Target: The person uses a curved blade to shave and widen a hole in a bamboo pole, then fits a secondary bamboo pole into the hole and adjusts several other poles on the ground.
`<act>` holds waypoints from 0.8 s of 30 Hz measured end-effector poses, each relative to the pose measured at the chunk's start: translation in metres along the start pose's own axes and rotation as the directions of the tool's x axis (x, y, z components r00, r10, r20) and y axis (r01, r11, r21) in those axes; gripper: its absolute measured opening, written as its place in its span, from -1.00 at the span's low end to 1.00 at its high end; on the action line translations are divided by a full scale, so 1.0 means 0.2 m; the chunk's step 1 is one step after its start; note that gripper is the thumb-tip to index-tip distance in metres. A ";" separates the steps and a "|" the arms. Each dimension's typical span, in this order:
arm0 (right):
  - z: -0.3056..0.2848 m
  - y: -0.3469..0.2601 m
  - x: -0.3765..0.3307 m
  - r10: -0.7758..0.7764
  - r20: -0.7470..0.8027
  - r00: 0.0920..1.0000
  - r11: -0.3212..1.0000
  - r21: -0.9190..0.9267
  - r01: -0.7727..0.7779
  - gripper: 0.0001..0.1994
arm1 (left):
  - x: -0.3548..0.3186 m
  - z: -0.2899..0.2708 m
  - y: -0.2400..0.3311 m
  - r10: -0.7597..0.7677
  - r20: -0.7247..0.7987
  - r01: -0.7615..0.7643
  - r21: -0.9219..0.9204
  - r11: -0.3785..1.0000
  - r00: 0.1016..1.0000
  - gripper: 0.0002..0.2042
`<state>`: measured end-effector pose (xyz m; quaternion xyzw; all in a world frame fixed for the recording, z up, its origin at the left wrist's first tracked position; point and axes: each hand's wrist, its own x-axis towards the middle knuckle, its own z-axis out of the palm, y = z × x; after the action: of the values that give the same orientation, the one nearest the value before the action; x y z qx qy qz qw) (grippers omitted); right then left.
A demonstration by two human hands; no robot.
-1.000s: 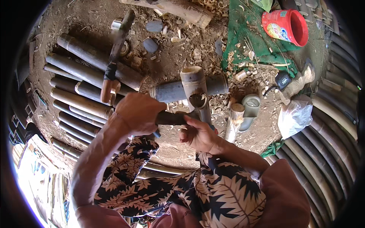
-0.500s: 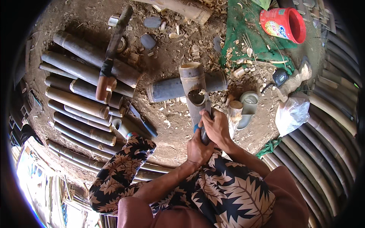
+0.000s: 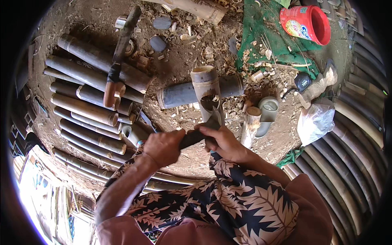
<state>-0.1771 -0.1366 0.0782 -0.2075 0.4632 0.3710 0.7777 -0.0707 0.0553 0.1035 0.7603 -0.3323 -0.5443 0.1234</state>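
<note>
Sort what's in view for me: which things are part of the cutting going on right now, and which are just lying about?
In use:
- left hand and right hand, both on the knife
- upright bamboo piece the blade meets

Lying about:
- stacked bamboo poles
- hatchet resting on them
- red tub on green netting
- plastic bag
- grey cup
- flat stones

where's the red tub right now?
Head view, upper right: the red tub lies on its side on the green net, open mouth facing right, far beyond both hands and up-right of the notched bamboo piece.
</note>
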 end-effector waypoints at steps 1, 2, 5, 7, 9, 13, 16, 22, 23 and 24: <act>0.01 -0.02 -0.03 -0.050 -0.068 0.996 0.991 -0.127 0.042 -0.74 | -0.02 0.11 0.01 -0.018 -0.057 0.013 -0.084 0.996 0.998 -0.80; 0.01 -0.03 -0.05 -0.106 -0.120 0.987 0.964 -0.254 0.073 -0.74 | -0.02 0.19 0.07 -0.055 -0.110 0.037 -0.163 0.986 0.992 -0.78; -0.06 -0.04 -0.10 -0.329 -0.139 0.934 0.752 -0.637 0.170 -0.75 | 0.03 0.51 0.29 -0.229 -0.235 0.118 -0.408 0.905 0.945 -0.66; -0.12 -0.03 -0.10 -0.533 -0.016 0.846 0.468 -0.838 0.279 -0.74 | 0.07 0.49 0.37 -0.162 -0.454 -0.006 -0.347 0.938 0.876 -0.67; -0.06 -0.04 -0.15 -0.306 -0.102 0.947 0.815 -0.543 0.205 -0.74 | 0.05 0.40 0.21 0.012 -0.506 -0.013 0.000 1.000 0.862 -0.85; 0.04 -0.01 -0.05 -0.122 0.153 0.981 0.992 0.042 0.117 -0.70 | -0.08 -0.11 0.10 0.069 -0.272 0.021 0.312 0.950 0.960 -0.88; -0.01 0.03 0.02 -0.011 0.246 0.969 0.948 0.312 -0.068 -0.70 | 0.03 -0.31 0.07 -0.053 0.184 0.012 0.218 0.976 0.982 -0.85; 0.01 -0.05 -0.02 -0.101 -0.141 0.985 0.967 -0.246 0.064 -0.75 | 0.03 0.17 0.02 -0.126 0.059 0.137 -0.246 0.960 0.990 -0.74; -0.01 -0.03 -0.02 -0.141 -0.187 0.972 0.935 -0.348 0.069 -0.75 | 0.04 0.26 0.08 -0.161 -0.016 0.145 -0.357 0.923 0.987 -0.73; 0.00 -0.06 -0.03 -0.205 -0.218 0.954 0.883 -0.461 0.085 -0.71 | 0.06 0.35 0.13 -0.202 -0.049 0.158 -0.456 0.876 0.978 -0.71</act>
<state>-0.1700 -0.1461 0.0838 -0.4614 0.4467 0.3771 0.6673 -0.1422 0.0402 0.0830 0.7638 -0.1187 -0.5785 0.2604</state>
